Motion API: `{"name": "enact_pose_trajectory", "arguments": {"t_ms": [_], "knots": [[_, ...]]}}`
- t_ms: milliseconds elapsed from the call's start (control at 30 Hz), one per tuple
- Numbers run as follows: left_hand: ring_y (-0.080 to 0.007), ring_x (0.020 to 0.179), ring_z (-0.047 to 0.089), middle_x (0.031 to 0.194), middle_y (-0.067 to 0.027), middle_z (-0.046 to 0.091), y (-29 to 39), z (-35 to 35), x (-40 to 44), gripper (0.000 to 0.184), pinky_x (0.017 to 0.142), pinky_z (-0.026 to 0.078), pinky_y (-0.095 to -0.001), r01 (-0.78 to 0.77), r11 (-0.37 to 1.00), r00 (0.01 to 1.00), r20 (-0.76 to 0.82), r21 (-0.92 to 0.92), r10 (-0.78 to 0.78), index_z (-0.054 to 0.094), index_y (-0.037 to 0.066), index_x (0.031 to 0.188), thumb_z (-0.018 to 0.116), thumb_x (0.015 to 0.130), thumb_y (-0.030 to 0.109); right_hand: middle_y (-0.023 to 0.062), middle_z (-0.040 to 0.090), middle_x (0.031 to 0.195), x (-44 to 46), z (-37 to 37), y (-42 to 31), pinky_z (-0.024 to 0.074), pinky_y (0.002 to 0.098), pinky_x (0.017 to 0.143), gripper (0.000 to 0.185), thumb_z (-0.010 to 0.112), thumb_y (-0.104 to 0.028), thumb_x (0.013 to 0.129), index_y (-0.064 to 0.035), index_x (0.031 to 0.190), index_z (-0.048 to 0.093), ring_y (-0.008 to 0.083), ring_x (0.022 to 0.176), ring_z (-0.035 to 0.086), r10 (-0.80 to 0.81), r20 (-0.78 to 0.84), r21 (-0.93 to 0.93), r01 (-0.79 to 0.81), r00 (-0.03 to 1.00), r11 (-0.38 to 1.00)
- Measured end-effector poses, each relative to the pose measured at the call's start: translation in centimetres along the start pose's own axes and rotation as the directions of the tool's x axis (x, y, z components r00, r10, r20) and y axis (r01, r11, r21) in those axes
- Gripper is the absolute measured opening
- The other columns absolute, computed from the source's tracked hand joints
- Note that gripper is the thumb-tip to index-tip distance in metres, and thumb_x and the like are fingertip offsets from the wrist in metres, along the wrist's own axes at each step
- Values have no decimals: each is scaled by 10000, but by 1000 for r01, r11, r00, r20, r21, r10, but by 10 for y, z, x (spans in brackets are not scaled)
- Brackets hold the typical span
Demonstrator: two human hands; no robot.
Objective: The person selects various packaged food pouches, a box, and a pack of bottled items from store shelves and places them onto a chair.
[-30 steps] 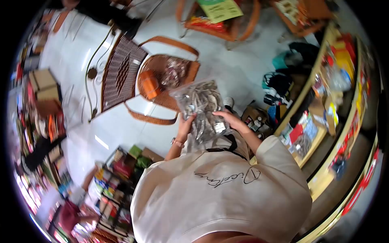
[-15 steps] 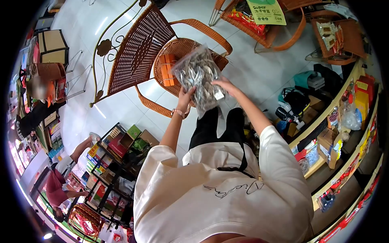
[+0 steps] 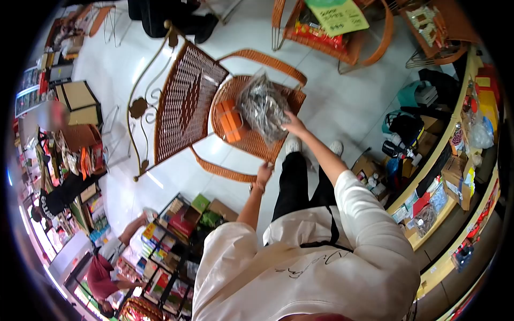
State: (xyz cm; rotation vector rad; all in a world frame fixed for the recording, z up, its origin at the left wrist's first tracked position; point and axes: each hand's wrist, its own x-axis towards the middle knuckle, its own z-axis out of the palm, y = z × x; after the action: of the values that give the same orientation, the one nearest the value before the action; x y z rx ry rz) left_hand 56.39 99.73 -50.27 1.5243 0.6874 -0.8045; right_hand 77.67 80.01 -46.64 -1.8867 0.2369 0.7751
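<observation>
A clear plastic bag (image 3: 262, 107) of greyish-brown dried pieces lies on the seat of a brown wicker armchair (image 3: 187, 96). My right hand (image 3: 292, 124) is closed at the bag's near right edge, fingertips partly hidden against the plastic. Beside the bag, on the same seat, sits an orange bundle (image 3: 230, 120) bound with a thin band. My left hand (image 3: 264, 173) is closed at the seat's front corner and appears to grip the chair there.
Another wicker chair (image 3: 385, 45) at the top holds red packets and a green package (image 3: 337, 16). Curved shelves (image 3: 428, 214) with goods run along the right. A black rack (image 3: 160, 241) with boxes stands lower left. A person in dark trousers (image 3: 166, 18) is behind the armchair; others are at left.
The bag has come down onto the chair seat. My left hand has left it and moved to the seat's front corner; my right hand stays on the bag. A person's dark-clothed legs appear at the top.
</observation>
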Motion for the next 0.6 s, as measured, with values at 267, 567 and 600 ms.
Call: {"name": "enact_pose_trajectory", "arguments": {"t_ms": [267,567,600], "knots": [[-176,693,641,803,-116,670,-22,-1,-78,360,649,502,-290,57,954,995,67,294,-80,626,33,1050,595,776,264,120,641,994,-92,-86,36,460,377,819,333,587,-319,737,-116,1001,609,312,949,588,195,-152,-75,-208,969,975],[-147,623,608,729,-75,654,78,-19,-18,232,566,479,-283,-165,815,977,204,555,59,656,46,926,556,813,222,145,630,1003,-315,-169,140,468,378,790,323,576,-300,787,-74,1016,605,301,925,597,367,-401,-24,-410,840,912],[-150,637,616,742,-78,657,100,-12,-12,248,571,484,-290,-190,836,976,194,515,102,650,32,941,559,806,219,152,634,988,-333,-171,167,474,381,774,327,578,-297,789,-54,1006,605,304,904,604,382,-451,55,-402,807,914]]}}
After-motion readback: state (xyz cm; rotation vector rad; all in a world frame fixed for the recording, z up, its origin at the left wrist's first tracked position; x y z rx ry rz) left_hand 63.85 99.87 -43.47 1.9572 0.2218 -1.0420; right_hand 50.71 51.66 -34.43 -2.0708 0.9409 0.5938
